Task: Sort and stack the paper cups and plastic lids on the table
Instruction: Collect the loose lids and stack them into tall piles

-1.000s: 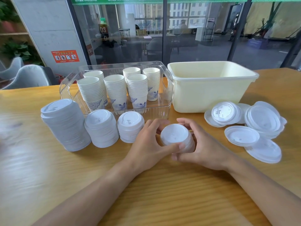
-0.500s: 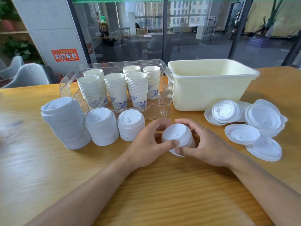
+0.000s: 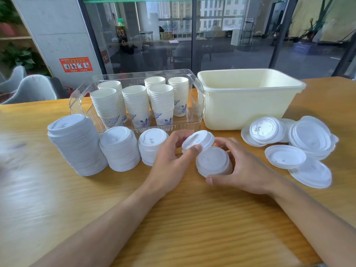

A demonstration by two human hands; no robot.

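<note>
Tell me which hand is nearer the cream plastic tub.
Right. The right hand holds a small lid stack in front of the cream tub, below its left end. The left hand, pinching one lid, sits further left, nearer the clear cup tray.

Your right hand (image 3: 248, 166) hides the far side of the small lid stack (image 3: 213, 162) it grips, so you cannot count its lids. The tabletop (image 3: 28, 170) blurs toward its left edge. Both your forearms are cut off by the picture's bottom edge.
</note>
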